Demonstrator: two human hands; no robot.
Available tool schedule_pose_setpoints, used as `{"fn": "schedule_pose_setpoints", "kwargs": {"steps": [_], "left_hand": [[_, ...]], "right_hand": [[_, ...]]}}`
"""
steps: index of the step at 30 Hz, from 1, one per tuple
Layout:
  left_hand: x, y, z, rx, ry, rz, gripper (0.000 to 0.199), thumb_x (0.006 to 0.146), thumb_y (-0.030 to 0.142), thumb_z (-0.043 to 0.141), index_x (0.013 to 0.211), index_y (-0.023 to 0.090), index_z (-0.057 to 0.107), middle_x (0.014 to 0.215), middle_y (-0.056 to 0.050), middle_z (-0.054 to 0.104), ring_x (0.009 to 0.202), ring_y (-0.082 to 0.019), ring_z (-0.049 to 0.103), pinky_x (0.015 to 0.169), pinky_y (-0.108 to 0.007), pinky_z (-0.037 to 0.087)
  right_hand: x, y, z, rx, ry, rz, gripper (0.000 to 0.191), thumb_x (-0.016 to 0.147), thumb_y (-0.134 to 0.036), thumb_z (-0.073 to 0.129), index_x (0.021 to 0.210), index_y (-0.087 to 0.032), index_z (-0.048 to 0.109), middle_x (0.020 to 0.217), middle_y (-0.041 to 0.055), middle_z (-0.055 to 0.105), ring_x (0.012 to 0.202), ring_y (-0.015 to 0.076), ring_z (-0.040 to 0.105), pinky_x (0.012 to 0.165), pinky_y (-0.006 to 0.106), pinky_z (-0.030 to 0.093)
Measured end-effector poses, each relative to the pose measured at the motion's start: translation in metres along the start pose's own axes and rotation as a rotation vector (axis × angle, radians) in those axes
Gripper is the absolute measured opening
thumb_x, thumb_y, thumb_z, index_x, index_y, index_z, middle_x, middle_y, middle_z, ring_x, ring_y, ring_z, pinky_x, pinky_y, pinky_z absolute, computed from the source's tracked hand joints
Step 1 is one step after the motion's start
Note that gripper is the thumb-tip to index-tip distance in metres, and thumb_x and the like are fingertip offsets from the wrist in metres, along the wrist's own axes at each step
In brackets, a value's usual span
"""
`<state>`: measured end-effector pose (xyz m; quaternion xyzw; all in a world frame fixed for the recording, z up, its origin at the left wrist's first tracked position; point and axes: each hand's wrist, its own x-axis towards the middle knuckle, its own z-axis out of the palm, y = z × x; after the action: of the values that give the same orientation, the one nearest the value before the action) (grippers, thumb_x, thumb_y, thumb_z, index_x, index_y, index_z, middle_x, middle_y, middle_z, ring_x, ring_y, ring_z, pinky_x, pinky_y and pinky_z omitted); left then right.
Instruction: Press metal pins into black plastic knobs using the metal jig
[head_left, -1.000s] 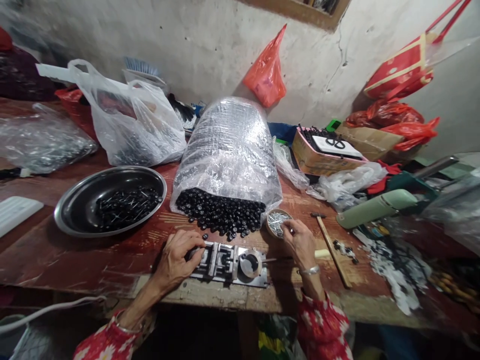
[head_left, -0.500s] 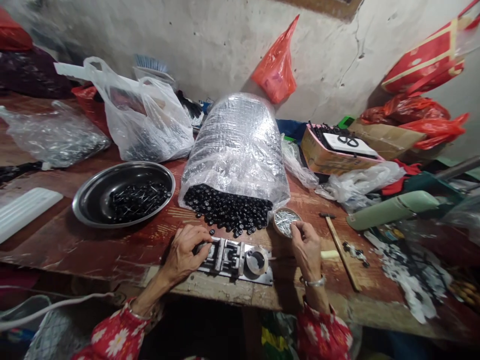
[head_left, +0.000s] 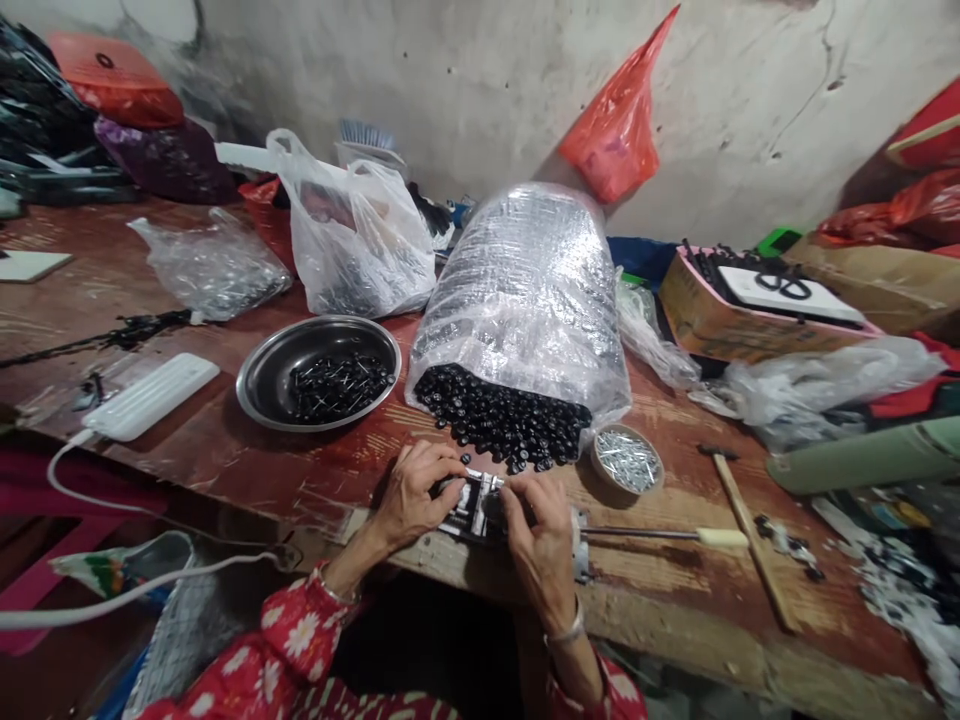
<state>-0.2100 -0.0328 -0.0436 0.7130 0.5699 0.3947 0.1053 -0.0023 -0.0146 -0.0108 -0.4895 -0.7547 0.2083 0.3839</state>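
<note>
A metal jig with upright blocks lies at the table's front edge. My left hand rests at its left end, thumb and fingers pinched together over it; what they hold is hidden. Over the middle of the jig, my right hand has its fingertips pressed together, and I cannot make out what is in them. It covers most of the jig's right end. Behind the jig, small round black plastic pieces spill from a big clear plastic bag. Silver nails fill a small round tub to the right.
On the left stands a steel bowl holding black-headed nails, beside a white power strip. To the right lie a rod with a cream handle, a hammer and a green bottle. A carton stands behind.
My right hand has moved left from the tub of nails to the middle of the jig. My left hand stays at the jig's left end. The view has turned left.
</note>
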Motion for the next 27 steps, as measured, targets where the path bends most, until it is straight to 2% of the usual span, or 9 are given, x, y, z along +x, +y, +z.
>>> {"fn": "schedule_pose_setpoints", "kwargs": {"steps": [7, 19, 27], "left_hand": [[-0.001, 0.000, 0.001, -0.006, 0.023, 0.010, 0.015, 0.094, 0.023, 0.060, 0.100, 0.025, 0.074, 0.109, -0.004, 0.074, 0.102, -0.022, 0.061, 0.088, -0.040, 0.043], [-0.002, -0.001, 0.003, 0.001, 0.043, 0.021, 0.015, 0.092, 0.021, 0.061, 0.100, 0.024, 0.073, 0.108, -0.004, 0.073, 0.100, -0.022, 0.061, 0.085, -0.040, 0.042], [-0.002, 0.001, 0.001, -0.002, 0.038, 0.020, 0.016, 0.094, 0.024, 0.060, 0.101, 0.024, 0.075, 0.109, -0.005, 0.073, 0.100, -0.022, 0.060, 0.087, -0.039, 0.041]], "right_hand": [[-0.006, 0.002, 0.009, -0.261, -0.049, -0.095, 0.019, 0.100, -0.019, 0.050, 0.093, -0.024, 0.066, 0.095, 0.0057, 0.064, 0.090, 0.0242, 0.049, 0.080, 0.038, 0.039], [-0.012, 0.006, -0.002, -0.214, -0.012, -0.152, 0.017, 0.100, -0.019, 0.053, 0.099, -0.025, 0.068, 0.097, 0.0051, 0.062, 0.092, 0.0235, 0.050, 0.081, 0.038, 0.041], [-0.025, -0.006, -0.009, -0.330, -0.072, -0.199, 0.018, 0.097, -0.015, 0.056, 0.094, -0.026, 0.070, 0.098, 0.0041, 0.064, 0.089, 0.0224, 0.046, 0.081, 0.039, 0.037]]}}
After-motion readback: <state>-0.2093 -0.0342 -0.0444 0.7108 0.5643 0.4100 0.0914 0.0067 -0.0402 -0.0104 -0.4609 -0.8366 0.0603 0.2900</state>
